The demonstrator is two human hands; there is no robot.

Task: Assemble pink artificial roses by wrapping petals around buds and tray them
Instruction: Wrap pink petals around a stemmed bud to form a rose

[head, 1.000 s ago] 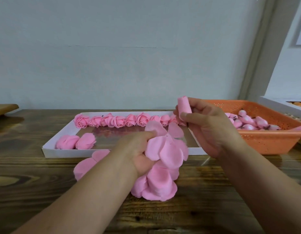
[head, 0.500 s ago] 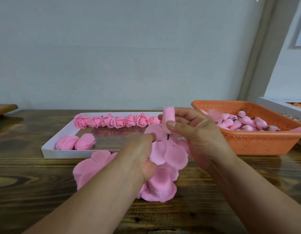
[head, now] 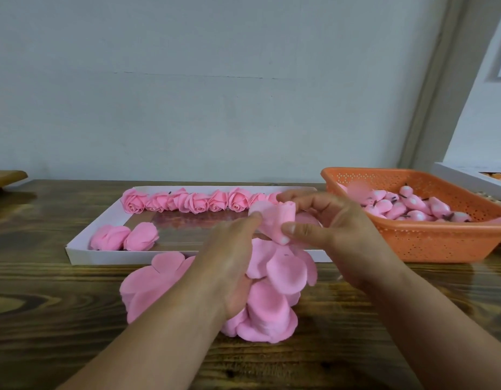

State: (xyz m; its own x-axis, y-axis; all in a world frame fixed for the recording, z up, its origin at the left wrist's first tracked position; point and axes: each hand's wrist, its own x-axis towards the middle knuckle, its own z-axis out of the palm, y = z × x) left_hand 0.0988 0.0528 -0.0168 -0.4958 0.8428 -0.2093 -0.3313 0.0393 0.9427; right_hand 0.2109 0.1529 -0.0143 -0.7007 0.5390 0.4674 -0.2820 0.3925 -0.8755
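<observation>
Since the earlier frame, the right hand had carried the bud left and lower, meeting the left hand above the petals. Right thumb and fingers pinched the bud, while left fingers curled around a petal bunch against it. Finished roses lined the tray's far edge; a basket of buds sat right.

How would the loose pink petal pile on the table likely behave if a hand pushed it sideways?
The petal pile is thin overlapping sheets, so it would probably fan out and slide apart rather than move as one. The curled, bent edges suggest floppy, very light pieces. The left hand gripping it likely keeps it together.
</observation>
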